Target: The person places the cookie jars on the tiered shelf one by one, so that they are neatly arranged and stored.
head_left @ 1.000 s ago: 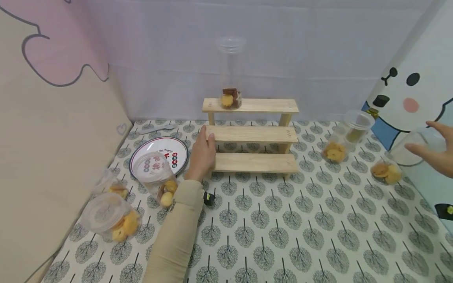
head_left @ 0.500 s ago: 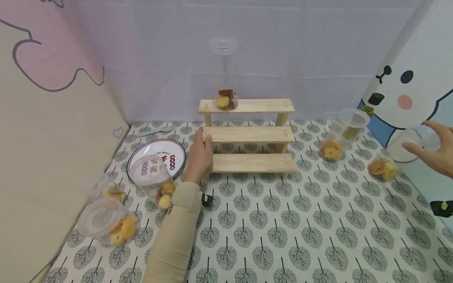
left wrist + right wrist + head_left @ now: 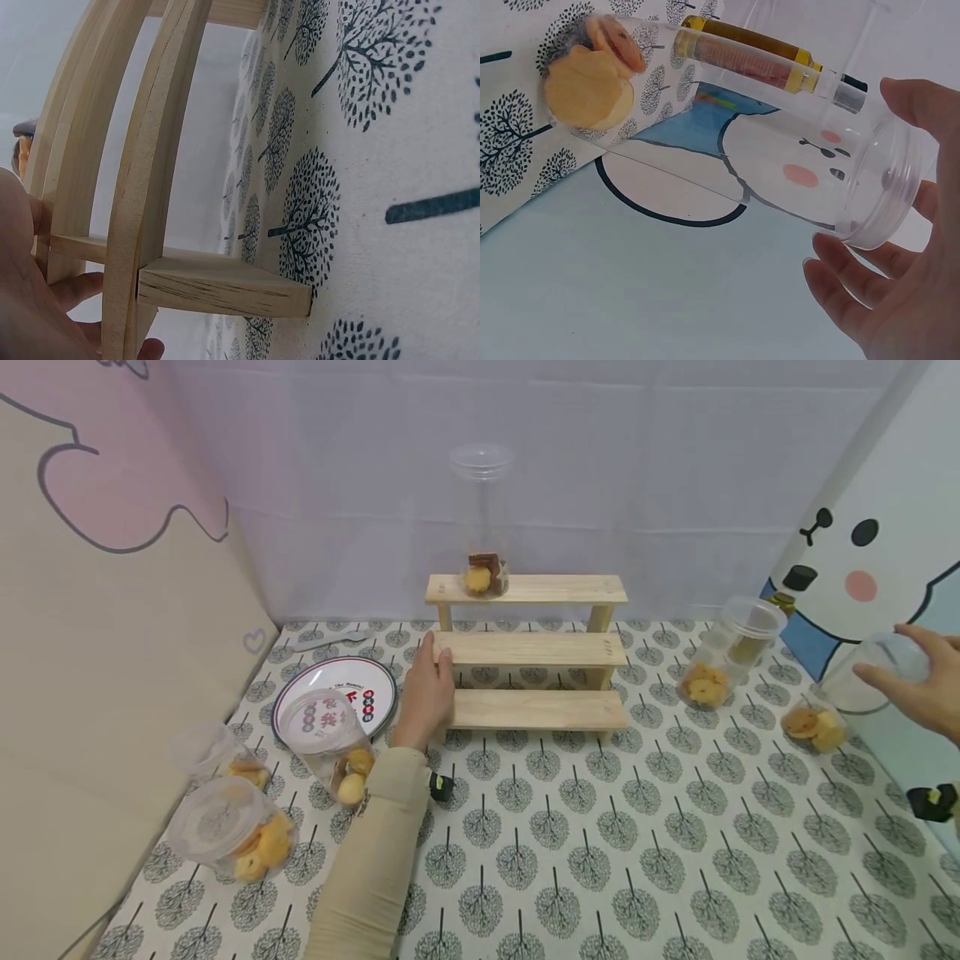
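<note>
In the head view, my left hand [image 3: 425, 700] grips the left end of a three-tier wooden shelf [image 3: 536, 649]. Its fingers show behind the boards [image 3: 124, 180] in the left wrist view. A tall clear jar with biscuits in its bottom [image 3: 813, 727] stands at the far right. Around its lid [image 3: 881, 184], my right hand [image 3: 915, 247] has thumb and fingers spread on opposite sides; firm contact is not clear. Another clear jar with biscuits [image 3: 486, 577] stands upright on the shelf's top board.
Left of the shelf are a plate [image 3: 375, 672], a plastic spoon [image 3: 332, 640] and several jars of biscuits, one of them the near-left jar [image 3: 262, 847]. On the right stand another biscuit jar [image 3: 705, 685] and a black-capped bottle [image 3: 742, 56]. Fabric walls enclose the patterned tablecloth [image 3: 555, 860].
My right hand has come slightly closer around the lid of the far-right jar. My left hand keeps its grip on the shelf. The head view has shifted a little.
</note>
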`<action>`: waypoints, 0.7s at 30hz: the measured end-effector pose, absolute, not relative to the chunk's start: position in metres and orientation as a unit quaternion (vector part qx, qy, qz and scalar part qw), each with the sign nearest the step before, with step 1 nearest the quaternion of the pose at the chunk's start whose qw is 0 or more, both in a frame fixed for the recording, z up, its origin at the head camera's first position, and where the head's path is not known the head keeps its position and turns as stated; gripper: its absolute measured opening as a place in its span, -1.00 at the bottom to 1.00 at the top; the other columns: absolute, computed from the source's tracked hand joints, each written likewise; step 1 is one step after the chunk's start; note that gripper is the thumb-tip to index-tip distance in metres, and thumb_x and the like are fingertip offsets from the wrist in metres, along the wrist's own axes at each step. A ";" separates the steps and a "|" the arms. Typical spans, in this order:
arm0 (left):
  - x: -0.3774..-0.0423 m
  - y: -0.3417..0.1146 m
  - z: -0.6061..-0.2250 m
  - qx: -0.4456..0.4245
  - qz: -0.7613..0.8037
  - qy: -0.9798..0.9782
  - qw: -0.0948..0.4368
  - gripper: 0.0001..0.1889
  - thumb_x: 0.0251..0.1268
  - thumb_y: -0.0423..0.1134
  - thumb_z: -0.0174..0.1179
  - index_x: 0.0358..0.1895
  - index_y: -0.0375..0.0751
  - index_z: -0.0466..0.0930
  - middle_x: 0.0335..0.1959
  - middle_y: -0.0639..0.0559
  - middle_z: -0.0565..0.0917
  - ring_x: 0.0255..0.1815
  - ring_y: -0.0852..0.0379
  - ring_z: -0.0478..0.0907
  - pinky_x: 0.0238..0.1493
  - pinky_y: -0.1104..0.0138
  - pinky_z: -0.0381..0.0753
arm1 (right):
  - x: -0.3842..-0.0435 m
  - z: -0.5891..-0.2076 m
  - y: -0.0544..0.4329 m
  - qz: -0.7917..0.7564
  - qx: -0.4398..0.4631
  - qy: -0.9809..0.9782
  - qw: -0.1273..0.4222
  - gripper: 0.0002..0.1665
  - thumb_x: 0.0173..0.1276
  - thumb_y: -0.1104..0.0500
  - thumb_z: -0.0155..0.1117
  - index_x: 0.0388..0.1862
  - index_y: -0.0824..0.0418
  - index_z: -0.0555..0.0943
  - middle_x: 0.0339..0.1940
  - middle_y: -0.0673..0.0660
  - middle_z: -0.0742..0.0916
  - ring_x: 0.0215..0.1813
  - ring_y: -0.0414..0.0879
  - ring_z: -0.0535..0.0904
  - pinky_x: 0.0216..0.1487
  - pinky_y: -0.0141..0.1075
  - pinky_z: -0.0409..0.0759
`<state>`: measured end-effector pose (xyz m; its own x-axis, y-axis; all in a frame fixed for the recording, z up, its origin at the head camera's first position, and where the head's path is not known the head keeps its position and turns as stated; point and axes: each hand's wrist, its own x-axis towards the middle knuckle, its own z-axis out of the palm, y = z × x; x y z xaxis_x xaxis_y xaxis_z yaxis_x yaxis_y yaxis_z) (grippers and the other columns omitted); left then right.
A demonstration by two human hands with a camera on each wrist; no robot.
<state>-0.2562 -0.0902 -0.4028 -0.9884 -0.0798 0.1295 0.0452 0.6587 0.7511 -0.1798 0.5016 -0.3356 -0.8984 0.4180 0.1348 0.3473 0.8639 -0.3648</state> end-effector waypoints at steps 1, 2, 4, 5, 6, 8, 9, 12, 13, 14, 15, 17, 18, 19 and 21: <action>-0.256 -0.090 -0.403 0.009 -0.413 -0.907 0.077 -0.33 0.61 0.18 -0.43 0.64 -0.01 -0.18 0.61 -0.12 0.08 0.57 -0.15 0.10 0.58 0.06 0.05 | -0.174 -0.327 0.489 0.173 -0.202 -0.959 0.098 -0.06 0.52 -0.13 -0.03 0.62 0.25 -0.16 0.55 0.55 -0.08 0.54 0.52 -0.17 0.37 0.49 0.03; -0.256 -0.090 -0.403 0.009 -0.413 -0.907 0.078 -0.33 0.61 0.18 -0.42 0.64 -0.01 -0.17 0.61 -0.12 0.09 0.56 -0.15 0.11 0.58 0.06 0.06 | -0.171 -0.323 0.483 0.175 -0.201 -0.959 0.098 -0.07 0.53 -0.13 -0.05 0.62 0.26 -0.16 0.55 0.56 -0.08 0.54 0.52 -0.18 0.37 0.50 0.02; -0.256 -0.090 -0.403 0.008 -0.415 -0.907 0.079 -0.33 0.61 0.17 -0.42 0.63 -0.02 -0.17 0.60 -0.13 0.09 0.56 -0.16 0.11 0.57 0.05 0.07 | -0.170 -0.321 0.479 0.175 -0.202 -0.959 0.094 -0.09 0.54 -0.13 -0.08 0.62 0.27 -0.17 0.55 0.56 -0.09 0.55 0.51 -0.21 0.37 0.50 0.00; -0.256 -0.090 -0.403 0.008 -0.415 -0.906 0.080 -0.33 0.61 0.17 -0.41 0.63 -0.02 -0.17 0.60 -0.13 0.09 0.56 -0.17 0.12 0.57 0.05 0.07 | -0.170 -0.321 0.480 0.174 -0.202 -0.959 0.092 -0.08 0.55 -0.14 -0.07 0.62 0.27 -0.17 0.55 0.56 -0.09 0.55 0.50 -0.22 0.38 0.50 -0.01; -0.256 -0.090 -0.403 0.008 -0.416 -0.906 0.081 -0.33 0.62 0.17 -0.41 0.63 -0.03 -0.16 0.60 -0.14 0.10 0.56 -0.17 0.12 0.57 0.05 0.08 | -0.170 -0.322 0.481 0.173 -0.202 -0.960 0.090 -0.08 0.55 -0.15 -0.08 0.62 0.27 -0.17 0.55 0.56 -0.10 0.55 0.50 -0.23 0.38 0.50 -0.02; -0.256 -0.090 -0.403 0.007 -0.417 -0.905 0.081 -0.33 0.62 0.16 -0.40 0.63 -0.04 -0.16 0.60 -0.14 0.10 0.55 -0.19 0.13 0.57 0.04 0.09 | -0.171 -0.325 0.484 0.171 -0.199 -0.961 0.091 -0.08 0.55 -0.17 -0.09 0.62 0.27 -0.16 0.54 0.57 -0.09 0.55 0.50 -0.22 0.38 0.50 -0.02; -0.256 -0.090 -0.403 0.007 -0.417 -0.905 0.081 -0.33 0.62 0.16 -0.40 0.63 -0.04 -0.16 0.60 -0.15 0.10 0.55 -0.20 0.13 0.57 0.03 0.09 | -0.172 -0.326 0.486 0.169 -0.198 -0.961 0.092 -0.07 0.55 -0.19 -0.10 0.62 0.28 -0.15 0.54 0.57 -0.08 0.55 0.50 -0.22 0.38 0.50 -0.02; -0.256 -0.090 -0.403 0.009 -0.417 -0.905 0.080 -0.33 0.62 0.16 -0.40 0.63 -0.03 -0.16 0.60 -0.14 0.09 0.55 -0.20 0.13 0.57 0.03 0.09 | -0.172 -0.328 0.488 0.167 -0.198 -0.961 0.093 -0.06 0.54 -0.23 -0.14 0.61 0.27 -0.15 0.54 0.57 -0.07 0.55 0.51 -0.21 0.38 0.50 -0.02; -0.256 -0.090 -0.403 0.009 -0.417 -0.906 0.080 -0.33 0.62 0.17 -0.40 0.63 -0.02 -0.17 0.60 -0.14 0.09 0.55 -0.20 0.13 0.57 0.03 0.08 | -0.172 -0.329 0.488 0.166 -0.199 -0.961 0.093 -0.07 0.54 -0.23 -0.15 0.62 0.27 -0.15 0.54 0.57 -0.07 0.55 0.51 -0.21 0.38 0.50 -0.02; -0.256 -0.090 -0.403 0.010 -0.416 -0.906 0.079 -0.33 0.62 0.17 -0.40 0.64 -0.01 -0.17 0.61 -0.13 0.09 0.55 -0.19 0.12 0.57 0.04 0.08 | -0.171 -0.329 0.487 0.165 -0.200 -0.961 0.093 -0.07 0.55 -0.23 -0.15 0.62 0.26 -0.15 0.54 0.57 -0.07 0.55 0.51 -0.22 0.38 0.50 -0.02; -0.256 -0.090 -0.403 0.010 -0.415 -0.906 0.079 -0.33 0.62 0.17 -0.40 0.64 -0.01 -0.18 0.61 -0.13 0.08 0.56 -0.18 0.12 0.57 0.04 0.07 | -0.171 -0.328 0.487 0.164 -0.203 -0.961 0.093 -0.07 0.55 -0.23 -0.15 0.62 0.25 -0.15 0.54 0.57 -0.08 0.55 0.50 -0.22 0.38 0.50 -0.03; -0.256 -0.090 -0.404 0.010 -0.414 -0.907 0.079 -0.33 0.62 0.16 -0.41 0.64 -0.01 -0.18 0.61 -0.12 0.08 0.56 -0.17 0.11 0.58 0.05 0.07 | -0.171 -0.328 0.485 0.164 -0.205 -0.960 0.093 -0.08 0.55 -0.22 -0.15 0.62 0.25 -0.16 0.55 0.56 -0.09 0.55 0.50 -0.22 0.39 0.50 -0.03; -0.256 -0.090 -0.404 0.009 -0.413 -0.907 0.080 -0.33 0.62 0.16 -0.41 0.64 -0.02 -0.17 0.61 -0.13 0.09 0.56 -0.17 0.11 0.58 0.06 0.07 | -0.171 -0.327 0.485 0.165 -0.206 -0.960 0.091 -0.08 0.55 -0.22 -0.16 0.62 0.25 -0.16 0.55 0.56 -0.09 0.55 0.50 -0.23 0.39 0.50 -0.04; -0.256 -0.090 -0.404 0.009 -0.412 -0.907 0.081 -0.33 0.62 0.16 -0.41 0.64 -0.02 -0.17 0.60 -0.13 0.09 0.56 -0.17 0.11 0.58 0.06 0.07 | -0.170 -0.327 0.484 0.166 -0.205 -0.960 0.092 -0.08 0.55 -0.22 -0.16 0.62 0.25 -0.16 0.54 0.56 -0.09 0.55 0.50 -0.23 0.38 0.50 -0.04; -0.256 -0.090 -0.404 0.008 -0.410 -0.908 0.082 -0.33 0.62 0.16 -0.42 0.63 -0.03 -0.17 0.60 -0.14 0.10 0.56 -0.17 0.11 0.58 0.06 0.07 | -0.171 -0.328 0.485 0.166 -0.207 -0.960 0.090 -0.08 0.55 -0.22 -0.15 0.62 0.25 -0.16 0.54 0.57 -0.10 0.55 0.51 -0.24 0.38 0.51 -0.04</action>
<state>-0.2565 -0.0902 -0.4036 -0.9864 -0.0822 0.1421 0.0523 0.6632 0.7466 -0.1709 0.4853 -0.3276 -0.8984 0.4267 0.1043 0.3667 0.8592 -0.3568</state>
